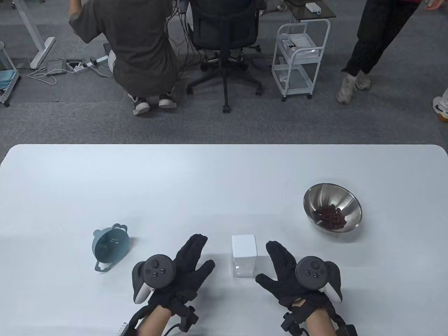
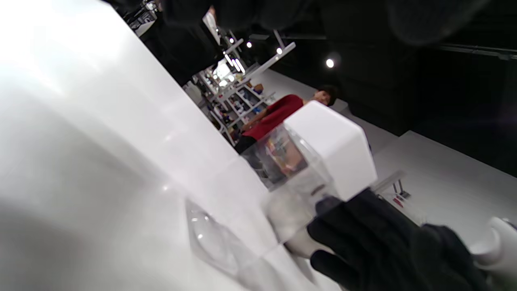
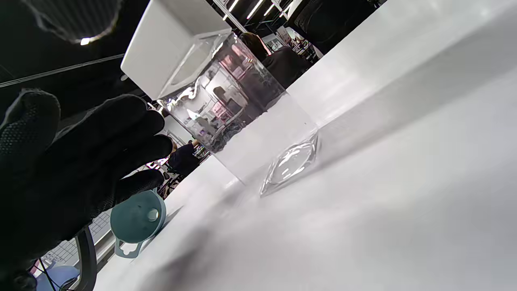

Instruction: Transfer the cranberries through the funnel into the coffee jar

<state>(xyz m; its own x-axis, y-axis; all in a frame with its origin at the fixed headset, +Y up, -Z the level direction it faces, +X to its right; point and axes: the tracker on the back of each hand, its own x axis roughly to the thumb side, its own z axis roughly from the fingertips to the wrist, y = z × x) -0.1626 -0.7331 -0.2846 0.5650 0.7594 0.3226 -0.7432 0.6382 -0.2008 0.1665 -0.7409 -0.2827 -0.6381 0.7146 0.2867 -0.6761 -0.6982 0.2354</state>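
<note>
A clear square coffee jar (image 1: 244, 260) with a white lid stands upright near the table's front edge. My left hand (image 1: 196, 259) lies open just left of it and my right hand (image 1: 276, 263) lies open just right of it; neither touches it. A teal funnel (image 1: 111, 246) lies on its side to the left of my left hand. A steel bowl (image 1: 344, 201) holding dark red cranberries (image 1: 330, 217) sits at the right. The left wrist view shows the jar's lid (image 2: 331, 149) closed. The right wrist view shows the jar (image 3: 238, 109) empty, with the funnel (image 3: 137, 220) behind it.
The white table (image 1: 224, 175) stretches back behind the objects. Beyond its far edge are a crouching person (image 1: 136, 45), an office chair (image 1: 224, 38), a white cart (image 1: 299, 59) and a standing person (image 1: 371, 45).
</note>
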